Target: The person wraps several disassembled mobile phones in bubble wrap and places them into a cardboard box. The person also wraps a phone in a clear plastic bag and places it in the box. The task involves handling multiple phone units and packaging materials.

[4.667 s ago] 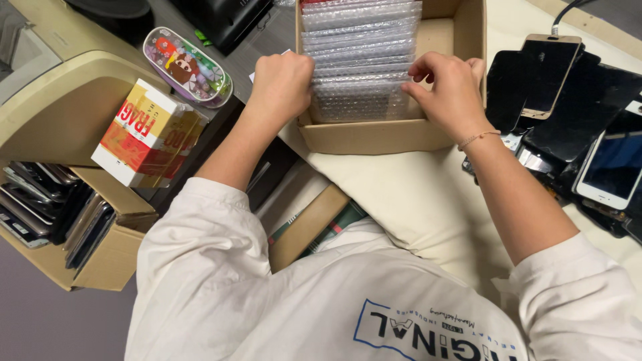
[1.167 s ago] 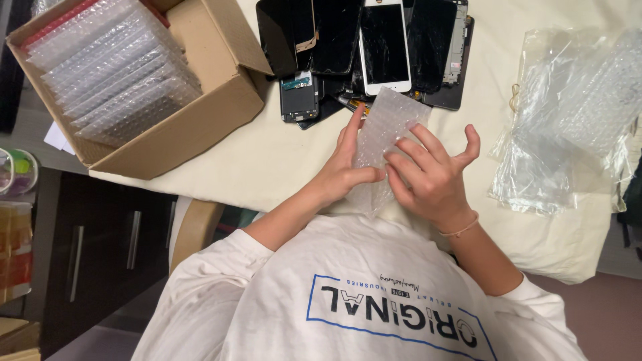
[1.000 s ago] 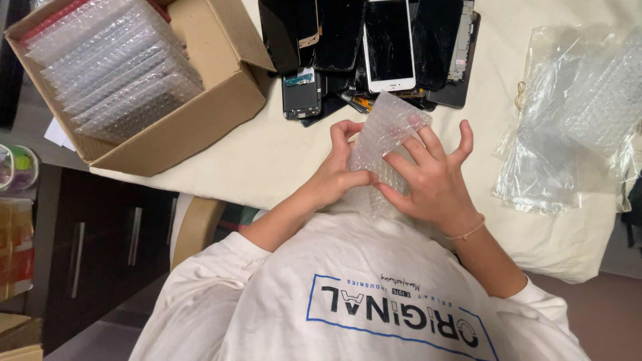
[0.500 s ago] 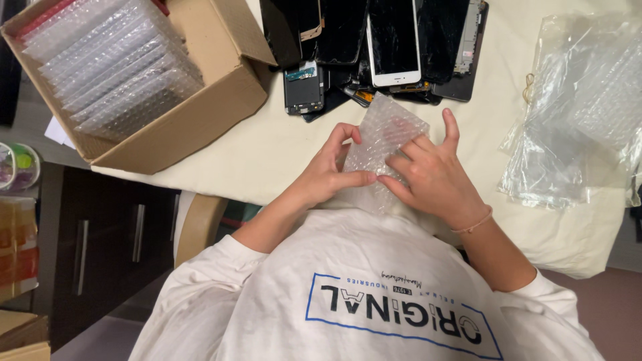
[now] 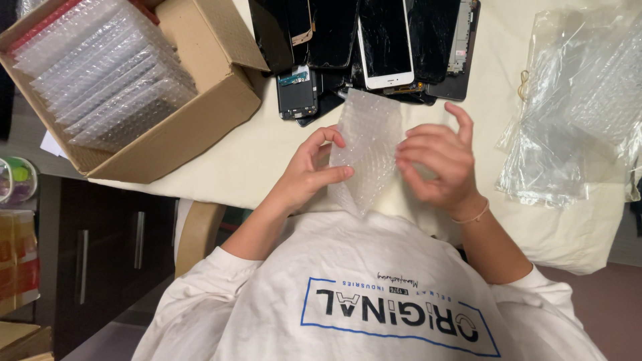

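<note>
Nearest the camera was the person's white long-sleeved shirt with blue-framed lettering (image 5: 374,301), filling the lower part of the view; both forearms extended from it toward the cream cloth-covered table surface (image 5: 221,150). The left hand (image 5: 309,174) had thumb and fingers closed in a pinch on the left edge of a small clear bubble-wrap pouch (image 5: 366,147); the right hand (image 5: 438,164), with a thin bracelet at its wrist, met the pouch's right edge with fingers partly curled and the index finger raised, and whether that hand gripped the pouch firmly or only touched it could not be told; the pouch was held upright just above the near table edge, between the two hands, its lower corner close to the shirt. To the right, lying on the cloth and well apart from the hands, was a loose pile of clear plastic and bubble-wrap bags (image 5: 575,113). Beyond the pouch, at the far side of the table, lay a cluster of black and white phone screen panels (image 5: 374,47), overlapping one another, with a small dark part showing circuitry at its near-left edge. At far left an open brown cardboard box (image 5: 200,113) stood at the table's corner, packed with a row of bubble-wrapped flat items (image 5: 100,73) standing on edge; below it, off the table, a dark cabinet with metal handles (image 5: 107,247) was visible.
</note>
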